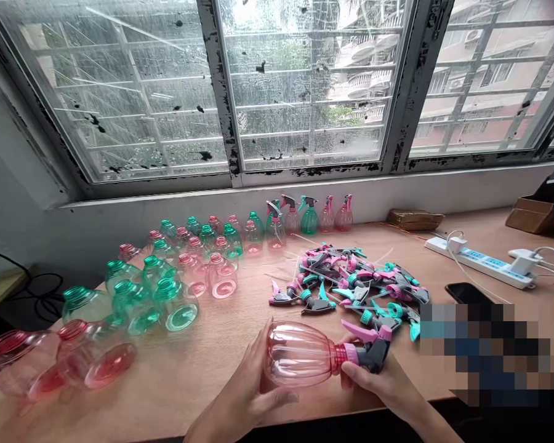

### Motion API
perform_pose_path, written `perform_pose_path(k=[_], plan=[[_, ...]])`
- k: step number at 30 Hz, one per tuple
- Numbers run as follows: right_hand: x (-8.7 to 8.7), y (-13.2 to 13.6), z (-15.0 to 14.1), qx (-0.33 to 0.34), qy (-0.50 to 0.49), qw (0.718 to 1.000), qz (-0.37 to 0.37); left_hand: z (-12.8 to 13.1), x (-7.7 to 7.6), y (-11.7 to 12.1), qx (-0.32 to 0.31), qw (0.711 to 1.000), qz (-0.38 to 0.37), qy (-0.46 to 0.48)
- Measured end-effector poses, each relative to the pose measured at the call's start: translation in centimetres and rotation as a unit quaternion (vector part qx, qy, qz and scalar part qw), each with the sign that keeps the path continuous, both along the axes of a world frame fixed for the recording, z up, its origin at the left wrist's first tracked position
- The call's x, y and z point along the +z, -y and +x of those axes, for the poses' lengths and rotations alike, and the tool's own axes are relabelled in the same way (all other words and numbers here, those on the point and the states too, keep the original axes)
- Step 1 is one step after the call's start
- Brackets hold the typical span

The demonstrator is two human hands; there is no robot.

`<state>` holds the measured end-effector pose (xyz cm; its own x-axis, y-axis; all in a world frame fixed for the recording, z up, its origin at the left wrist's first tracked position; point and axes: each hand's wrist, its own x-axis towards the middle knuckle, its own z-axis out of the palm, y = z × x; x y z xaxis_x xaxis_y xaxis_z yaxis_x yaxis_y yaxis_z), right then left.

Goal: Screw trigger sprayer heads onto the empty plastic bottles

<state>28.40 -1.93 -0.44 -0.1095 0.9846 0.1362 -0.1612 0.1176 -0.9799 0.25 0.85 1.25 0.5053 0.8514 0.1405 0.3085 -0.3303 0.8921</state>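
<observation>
A pink clear plastic bottle (298, 354) lies sideways at the table's near edge. My left hand (247, 384) cups its body from the left and below. My right hand (373, 375) grips the pink collar and the pink-and-grey trigger sprayer head (369, 344) that sits on the bottle's neck. Just beyond lies a heap of loose trigger sprayer heads (355, 283) in pink, teal and grey.
Several empty pink and teal bottles (166, 283) stand or lie across the table's left half. A row of assembled spray bottles (309, 215) lines the wall under the window. On the right are a power strip (480, 261), a phone (468, 292), cardboard boxes (533, 212).
</observation>
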Motion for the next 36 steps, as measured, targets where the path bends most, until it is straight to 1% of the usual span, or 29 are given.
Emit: perform_pose_path(k=[2, 6, 9, 12, 14, 20, 26, 29, 33, 36], plan=[[-0.1, 0.0, 0.0, 0.002, -0.008, 1.000, 0.000, 0.1, 0.2, 0.0, 0.001, 1.000, 0.007, 0.001], [-0.4, -0.1, 0.1, 0.004, -0.014, 1.000, 0.003, 0.0, -0.1, -0.3, -0.036, 0.999, 0.008, 0.014], [-0.5, -0.1, 0.2, 0.002, -0.005, 1.000, 0.007, 0.0, -0.2, -0.2, -0.032, 0.999, 0.005, 0.035], [-0.6, -0.2, 0.2, 0.001, 0.004, 1.000, 0.007, 0.2, 0.0, 0.1, -0.027, 0.997, -0.019, 0.072], [-0.5, -0.2, 0.2, -0.001, 0.003, 1.000, 0.006, 0.3, 0.2, 0.2, -0.029, 0.996, -0.031, 0.076], [0.0, -0.2, 0.1, -0.021, 0.005, 1.000, 0.012, 0.1, 0.2, -0.3, -0.052, 0.998, 0.035, 0.020], [0.4, -0.2, -0.1, -0.012, 0.005, 1.000, 0.007, 0.2, 0.1, -0.4, -0.069, 0.996, 0.032, 0.052], [0.4, -0.1, -0.1, -0.004, -0.004, 1.000, 0.001, 0.3, 0.5, -0.1, -0.079, 0.995, 0.007, 0.064], [0.4, -0.1, -0.1, -0.006, -0.009, 1.000, -0.001, 0.5, 0.9, 0.4, -0.053, 0.994, -0.039, 0.091], [0.5, -0.1, -0.1, -0.017, -0.006, 1.000, 0.001, 0.5, 0.9, 0.4, -0.050, 0.995, -0.036, 0.073]])
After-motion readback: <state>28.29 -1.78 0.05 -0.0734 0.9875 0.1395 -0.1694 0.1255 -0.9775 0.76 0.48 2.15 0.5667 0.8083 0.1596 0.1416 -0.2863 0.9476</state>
